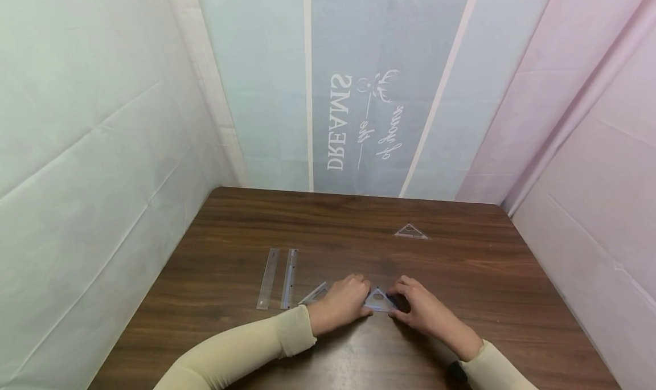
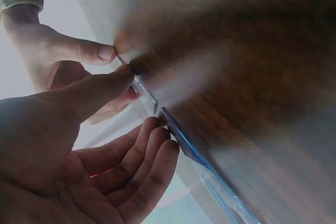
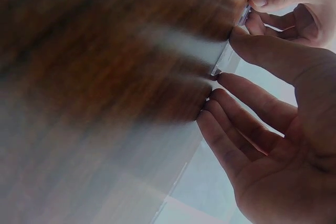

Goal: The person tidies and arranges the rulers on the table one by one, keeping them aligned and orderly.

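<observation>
A dark wooden table (image 1: 461, 276) fills the booth, with pale cloth walls hung on three sides. To the left lie two clear straight rulers (image 1: 278, 278) side by side, already lined up parallel. Far off toward the back right sits a lone triangle (image 1: 410, 232), untouched and well apart from the rest. Just beside the left hand (image 1: 342, 302) another set square (image 1: 314, 294) lies partly hidden under the wrist. At the near middle, both hands meet on a small clear triangle (image 1: 378, 300) lying flat on the table. The left hand pinches its left edge between thumb and fingertips; the right hand (image 1: 420, 309) touches its right corner, its fingers nearly straight. I'd judge the sorting about half done: this piece is still being placed and the far one waits.
</observation>
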Available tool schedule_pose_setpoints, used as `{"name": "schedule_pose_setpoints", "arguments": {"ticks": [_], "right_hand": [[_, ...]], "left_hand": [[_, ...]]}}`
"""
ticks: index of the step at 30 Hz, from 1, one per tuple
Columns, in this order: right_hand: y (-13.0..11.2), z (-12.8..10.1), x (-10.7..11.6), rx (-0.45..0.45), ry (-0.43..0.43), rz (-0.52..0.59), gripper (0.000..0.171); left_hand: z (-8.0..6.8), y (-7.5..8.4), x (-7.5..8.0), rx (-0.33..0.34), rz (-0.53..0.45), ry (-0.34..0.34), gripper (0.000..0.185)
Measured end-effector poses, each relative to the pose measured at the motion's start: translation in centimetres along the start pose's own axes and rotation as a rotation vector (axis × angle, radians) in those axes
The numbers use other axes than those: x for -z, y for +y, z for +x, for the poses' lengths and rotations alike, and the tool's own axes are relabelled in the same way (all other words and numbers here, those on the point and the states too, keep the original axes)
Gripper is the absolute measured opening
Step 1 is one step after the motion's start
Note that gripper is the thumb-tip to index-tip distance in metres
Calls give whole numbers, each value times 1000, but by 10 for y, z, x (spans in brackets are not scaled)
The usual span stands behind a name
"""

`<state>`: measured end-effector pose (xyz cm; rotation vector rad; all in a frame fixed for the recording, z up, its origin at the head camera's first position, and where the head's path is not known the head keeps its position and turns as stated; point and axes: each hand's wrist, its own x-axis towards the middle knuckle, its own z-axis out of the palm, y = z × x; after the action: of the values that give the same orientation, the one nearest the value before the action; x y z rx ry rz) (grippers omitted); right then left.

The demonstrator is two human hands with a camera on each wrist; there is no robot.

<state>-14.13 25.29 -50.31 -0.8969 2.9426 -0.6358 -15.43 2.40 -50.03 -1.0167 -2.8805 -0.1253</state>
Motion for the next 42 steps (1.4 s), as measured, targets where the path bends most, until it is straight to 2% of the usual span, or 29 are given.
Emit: {"name": "schedule_pose_setpoints", "arguments": {"ticks": [14,21,25,30,36,42], "right_hand": [[1,-1,0,-13,7,12,31],[3,-1,1,2,30,45,27],[5,-1,4,-5,40,102,25],[8,1,9,-41,55,162,27],[16,4,18,-99,52,140,32],[28,9,26,-115,73,121,33]], "left_hand": [[3,-4,0,-13,-49,-19,38],[7,-9,6,-18,-165,-79,32],[10,-13,11,-59,-225,-108,28],[18,-21,18,-100,-218,-92,23],[32,-35,27,-34,-235,-105,30],[50,-47,33,25,-315,-117,35]]}}
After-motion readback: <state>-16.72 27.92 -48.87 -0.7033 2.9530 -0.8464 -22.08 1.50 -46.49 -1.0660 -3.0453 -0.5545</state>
